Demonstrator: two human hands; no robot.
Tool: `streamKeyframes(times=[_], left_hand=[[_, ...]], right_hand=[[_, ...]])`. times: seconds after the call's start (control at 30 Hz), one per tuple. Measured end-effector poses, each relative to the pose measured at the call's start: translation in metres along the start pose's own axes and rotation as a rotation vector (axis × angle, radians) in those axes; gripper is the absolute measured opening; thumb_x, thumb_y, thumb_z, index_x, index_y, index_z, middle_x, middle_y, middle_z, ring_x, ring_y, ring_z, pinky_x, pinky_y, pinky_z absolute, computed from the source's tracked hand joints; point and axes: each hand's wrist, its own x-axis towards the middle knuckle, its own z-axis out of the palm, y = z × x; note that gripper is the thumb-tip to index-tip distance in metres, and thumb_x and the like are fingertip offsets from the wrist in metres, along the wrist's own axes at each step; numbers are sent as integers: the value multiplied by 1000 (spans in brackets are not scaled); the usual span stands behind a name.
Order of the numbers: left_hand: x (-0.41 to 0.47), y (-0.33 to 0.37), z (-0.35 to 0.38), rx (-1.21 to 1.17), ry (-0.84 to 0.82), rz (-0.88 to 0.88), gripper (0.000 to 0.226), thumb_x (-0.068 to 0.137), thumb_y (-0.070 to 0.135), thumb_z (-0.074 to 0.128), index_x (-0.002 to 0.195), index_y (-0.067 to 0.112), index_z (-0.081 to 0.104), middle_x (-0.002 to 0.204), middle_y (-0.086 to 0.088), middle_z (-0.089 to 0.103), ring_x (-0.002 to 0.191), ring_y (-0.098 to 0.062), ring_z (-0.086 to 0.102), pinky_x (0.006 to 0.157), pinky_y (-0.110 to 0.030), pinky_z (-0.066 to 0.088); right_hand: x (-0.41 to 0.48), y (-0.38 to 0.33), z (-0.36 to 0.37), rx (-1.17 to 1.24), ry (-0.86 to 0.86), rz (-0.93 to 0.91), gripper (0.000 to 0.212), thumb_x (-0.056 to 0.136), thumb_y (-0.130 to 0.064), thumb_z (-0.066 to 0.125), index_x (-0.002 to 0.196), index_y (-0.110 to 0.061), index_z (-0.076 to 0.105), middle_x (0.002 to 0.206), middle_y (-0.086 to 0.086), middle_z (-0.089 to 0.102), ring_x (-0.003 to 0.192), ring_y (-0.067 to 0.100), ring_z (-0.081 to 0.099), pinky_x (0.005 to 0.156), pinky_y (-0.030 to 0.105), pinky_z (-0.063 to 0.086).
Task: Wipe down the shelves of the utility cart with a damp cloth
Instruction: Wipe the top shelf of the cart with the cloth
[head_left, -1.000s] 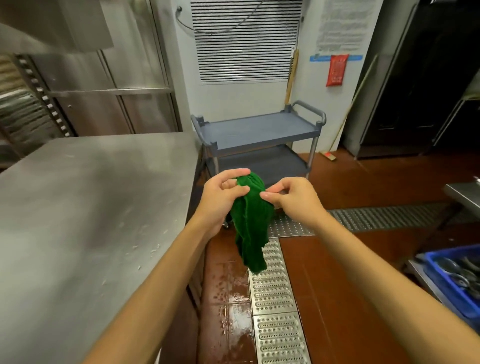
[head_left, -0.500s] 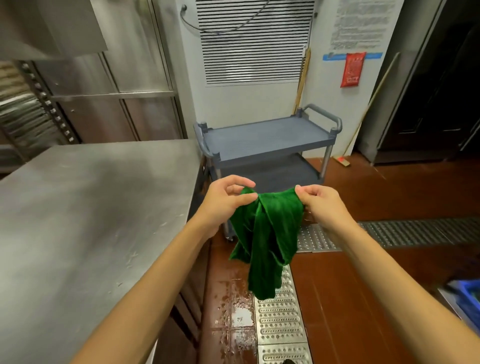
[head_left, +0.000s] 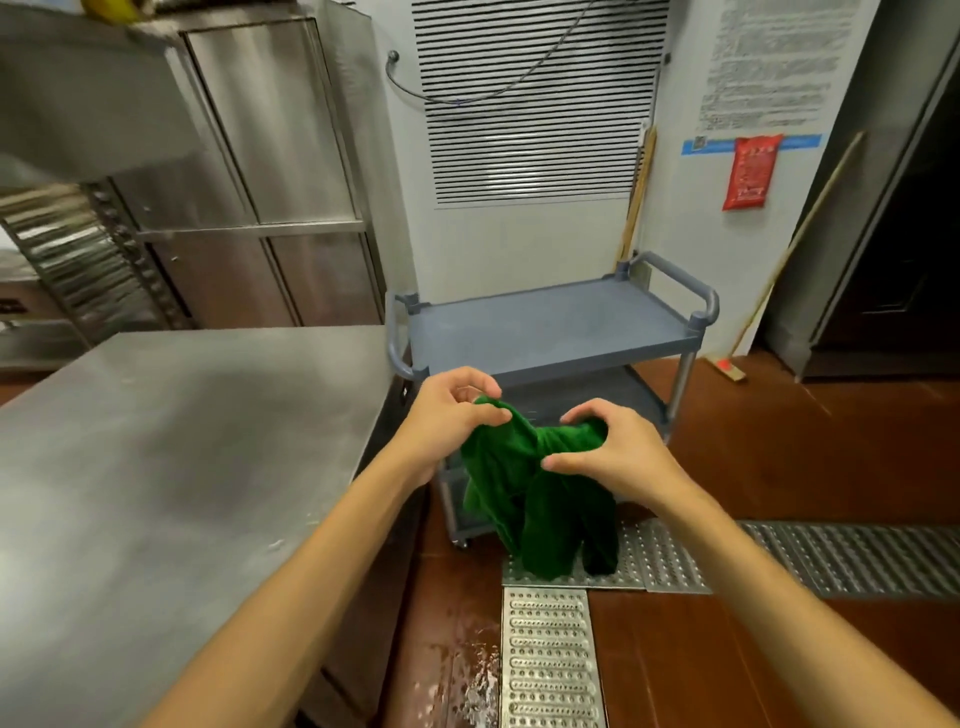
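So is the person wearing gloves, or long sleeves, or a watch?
No. The left hand and the right hand are both bare: no gloves, and no rings that I can see. The left forearm and the right forearm are bare too, right down to the picture's edge, with no sleeve, watch or bracelet in view.

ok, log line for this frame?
phase: pre-wipe | left hand: pinches green cloth | right hand: grips green cloth | utility cart: ahead, wipe not yet begun
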Motion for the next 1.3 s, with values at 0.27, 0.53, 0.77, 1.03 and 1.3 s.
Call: streamKeyframes(times=[0.27,0.53,0.77,1.03,1.3], left_hand=[[64,-2,20,35,-20,-33,17,77,12,82,78,27,73,82,-12,56,79,-22,57,76,-32,47],[125,-7,18,98,42,49,14,84,15,78,89,28,80,85,-9,70,84,-15,64,80,-27,49],[208,-30,-10,268,105,174,8,86,28,76,89,36,79,82,3,75,81,-17,70,79,-38,58],[303,-26,-31,477,93,276,5,94,30,66,90,33,68,103,0,62,97,-16,57,90,-35,45],[363,-28,-35,347,109,247,10,96,29,63,96,24,72,93,10,69,89,-11,65,82,-41,58]], right_hand=[[71,42,-19,-188,120,23,11,83,-33,58,90,-31,66,86,-9,67,78,14,61,71,32,49],[146,68,-17,-77,263,55,25,90,-18,45,100,-24,66,105,14,60,82,30,59,78,37,50],[212,76,-36,80,295,58,43,94,-1,42,124,-27,60,82,8,66,56,20,54,44,22,40],[302,59,-37,42,116,21,40,81,2,39,64,-24,63,48,-6,47,40,14,37,48,27,28],[357,52,-16,-173,-103,15,70,65,-85,61,69,-18,41,63,-1,43,57,16,42,57,32,32]])
